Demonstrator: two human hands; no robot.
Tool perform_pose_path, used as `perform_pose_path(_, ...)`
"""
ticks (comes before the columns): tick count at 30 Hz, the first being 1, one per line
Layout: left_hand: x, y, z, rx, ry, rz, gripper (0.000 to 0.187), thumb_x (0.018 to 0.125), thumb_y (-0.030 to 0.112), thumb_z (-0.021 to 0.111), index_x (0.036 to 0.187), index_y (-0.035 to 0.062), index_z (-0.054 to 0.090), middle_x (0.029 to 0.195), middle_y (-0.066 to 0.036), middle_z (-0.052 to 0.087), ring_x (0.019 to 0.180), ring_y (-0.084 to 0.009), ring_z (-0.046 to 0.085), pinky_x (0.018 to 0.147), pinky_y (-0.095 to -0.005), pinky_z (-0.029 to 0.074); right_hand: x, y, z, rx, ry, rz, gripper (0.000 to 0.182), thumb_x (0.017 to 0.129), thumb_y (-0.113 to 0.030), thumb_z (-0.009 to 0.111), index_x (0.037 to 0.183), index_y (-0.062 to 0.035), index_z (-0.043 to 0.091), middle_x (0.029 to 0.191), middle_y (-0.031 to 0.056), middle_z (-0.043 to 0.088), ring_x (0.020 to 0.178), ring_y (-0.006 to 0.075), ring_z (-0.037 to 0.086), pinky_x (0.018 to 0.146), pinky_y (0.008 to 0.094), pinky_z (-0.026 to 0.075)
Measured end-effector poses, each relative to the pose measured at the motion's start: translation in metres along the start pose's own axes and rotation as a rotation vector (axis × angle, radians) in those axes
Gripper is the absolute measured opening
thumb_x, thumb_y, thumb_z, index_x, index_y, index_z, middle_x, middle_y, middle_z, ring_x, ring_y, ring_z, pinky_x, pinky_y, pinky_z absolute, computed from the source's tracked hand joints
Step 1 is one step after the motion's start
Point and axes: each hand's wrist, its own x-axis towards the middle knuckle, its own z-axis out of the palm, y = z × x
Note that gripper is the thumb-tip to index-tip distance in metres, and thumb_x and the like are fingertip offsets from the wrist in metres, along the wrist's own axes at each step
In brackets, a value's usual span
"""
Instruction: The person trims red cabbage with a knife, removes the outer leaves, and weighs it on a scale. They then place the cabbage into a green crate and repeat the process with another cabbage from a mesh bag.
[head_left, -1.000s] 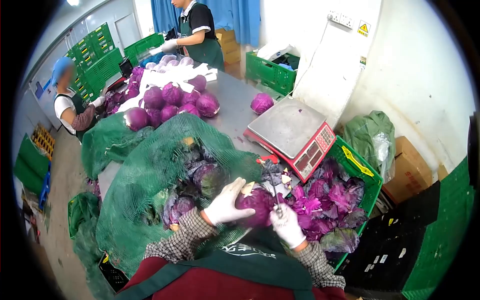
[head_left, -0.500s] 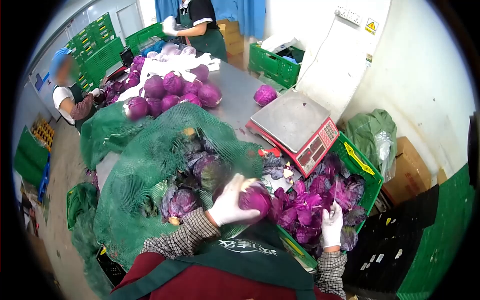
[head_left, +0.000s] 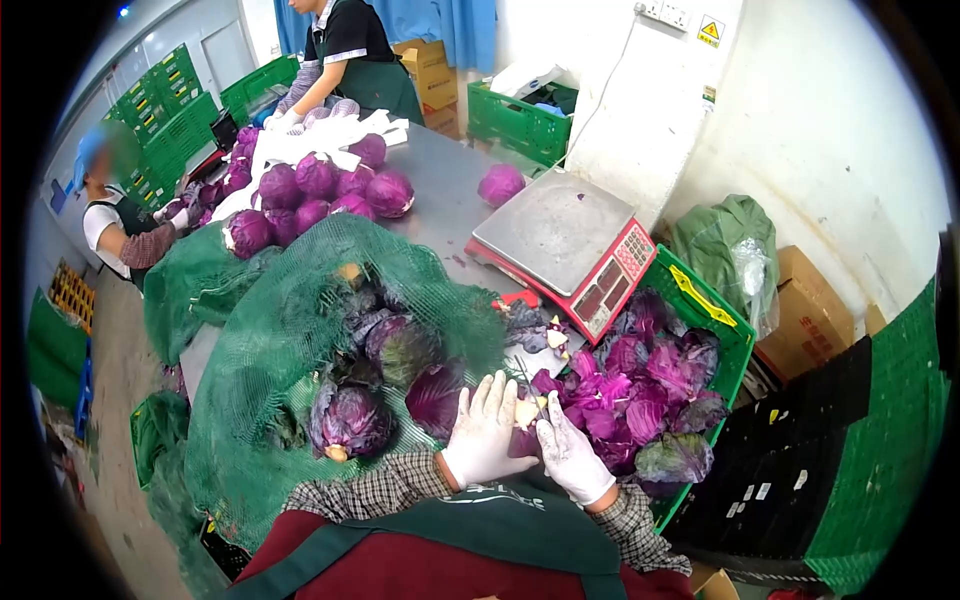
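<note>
The green crate [head_left: 739, 368] holds purple leaves [head_left: 640, 400], the net sack [head_left: 260, 350] whole cabbages [head_left: 350, 418].

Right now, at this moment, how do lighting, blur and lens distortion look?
Head view: bright, fairly even light, with the white wall pale at right. Head view: strong fisheye curve, black corners, the stacked green crates leaning at left. Head view: gloved left hand and right hand are fairly sharp, but the far-left co-worker's head is blurred.
</note>
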Motion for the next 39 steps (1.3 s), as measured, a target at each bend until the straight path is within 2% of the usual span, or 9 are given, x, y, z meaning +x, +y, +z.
perform_pose_path(4, 0.004, 0.007, 0.001, 0.001, 0.003, 0.028, 0.11, 0.062, 0.049, 0.078, 0.141, -0.0085, 0.028, 0.145, -0.03, 0.028, 0.136, -0.0432, 0.026, 0.111, -0.0577, 0.019, 0.012, 0.003, -0.013, -0.34, 0.027, -0.256, 0.042, 0.099, -0.023, 0.04, 0.125, 0.0104, 0.045, 0.114, 0.0303, 0.057, 0.093, 0.0415, 0.063, 0.079, 0.044, 0.054)
perform_pose_path(10, -0.015, -0.009, -0.002, -0.083, 0.045, 0.174, 0.104, 0.063, 0.042, 0.08, 0.14, -0.0072, 0.029, 0.145, -0.027, 0.031, 0.138, -0.0409, 0.027, 0.111, -0.056, 0.02, 0.014, 0.074, -0.003, -0.608, -0.119, -0.055, 0.043, 0.084, -0.007, 0.051, 0.122, 0.0125, 0.047, 0.116, 0.0281, 0.056, 0.108, 0.039, 0.057, 0.091, 0.0418, 0.048)
perform_pose_path(16, -0.069, -0.106, 0.013, -0.869, 0.153, -0.166, 0.116, 0.066, 0.038, 0.083, 0.147, -0.0062, 0.012, 0.144, -0.022, 0.035, 0.137, -0.0335, 0.031, 0.115, -0.0391, 0.021, -0.029, 0.052, -0.031, 0.335, 0.24, 0.809, 0.023, 0.097, -0.022, 0.05, 0.088, -0.0012, 0.05, 0.082, 0.018, 0.059, 0.083, 0.0276, 0.064, 0.066, 0.0411, 0.049)
perform_pose_path(18, -0.066, -0.112, 0.006, -1.18, 0.166, -0.262, 0.115, 0.067, 0.03, 0.085, 0.146, -0.0084, 0.011, 0.144, -0.017, 0.036, 0.135, -0.0243, 0.033, 0.114, -0.0368, 0.023, -0.038, 0.062, -0.067, 0.304, 0.471, 0.871, 0.033, 0.1, -0.029, 0.047, 0.107, 0.0026, 0.054, 0.097, 0.0211, 0.064, 0.093, 0.0258, 0.064, 0.076, 0.0374, 0.051)
perform_pose_path(20, -0.061, -0.115, 0.011, -1.067, 0.213, -0.264, 0.113, 0.068, 0.029, 0.085, 0.146, -0.0083, 0.012, 0.143, -0.017, 0.036, 0.134, -0.0256, 0.034, 0.113, -0.0362, 0.025, -0.058, 0.133, -0.085, -0.417, 0.735, 0.515, 0.046, 0.098, -0.026, 0.053, 0.132, 0.0038, 0.045, 0.121, 0.0254, 0.059, 0.105, 0.0269, 0.061, 0.089, 0.0337, 0.049)
perform_pose_path(22, -0.054, -0.107, 0.012, -0.851, 0.191, -0.242, 0.113, 0.068, 0.032, 0.084, 0.146, -0.0083, 0.013, 0.144, -0.02, 0.035, 0.134, -0.0286, 0.035, 0.113, -0.0364, 0.026, -0.044, 0.088, -0.115, -0.113, 0.675, 0.644, 0.06, 0.096, -0.023, 0.057, 0.145, 0.0018, 0.03, 0.138, 0.0276, 0.046, 0.115, 0.0288, 0.057, 0.098, 0.0321, 0.044)
perform_pose_path(26, -0.029, -0.077, -0.004, -0.478, 0.119, -0.268, 0.117, 0.065, 0.056, 0.078, 0.143, -0.0112, 0.022, 0.141, -0.03, 0.036, 0.134, -0.0383, 0.035, 0.113, -0.0396, 0.027, 0.009, -0.007, -0.081, 0.512, 0.366, 0.536, 0.028, 0.085, -0.013, 0.068, 0.106, 0.0036, 0.059, 0.116, 0.0125, 0.061, 0.084, 0.0148, 0.06, 0.075, 0.0266, 0.05)
perform_pose_path(28, -0.021, -0.073, -0.008, -0.464, 0.092, -0.288, 0.116, 0.065, 0.058, 0.076, 0.141, -0.0131, 0.024, 0.142, -0.031, 0.035, 0.133, -0.0387, 0.035, 0.113, -0.0403, 0.028, 0.027, -0.031, -0.039, 0.688, 0.094, 0.386, 0.045, 0.083, -0.009, 0.071, 0.124, -0.0028, 0.054, 0.106, 0.0042, 0.06, 0.064, 0.0057, 0.052, 0.049, 0.0206, 0.044)
perform_pose_path(39, -0.062, -0.093, -0.041, -1.43, -0.124, -0.588, 0.084, 0.078, 0.017, 0.078, 0.144, -0.0001, 0.029, 0.135, -0.011, 0.048, 0.123, -0.0201, 0.048, 0.106, -0.0352, 0.038, 0.032, -0.022, 0.041, 0.587, -0.032, 0.186, 0.015, 0.089, -0.012, 0.063, 0.101, -0.0028, 0.06, 0.075, 0.0027, 0.058, 0.064, 0.0091, 0.057, 0.059, 0.0249, 0.048)
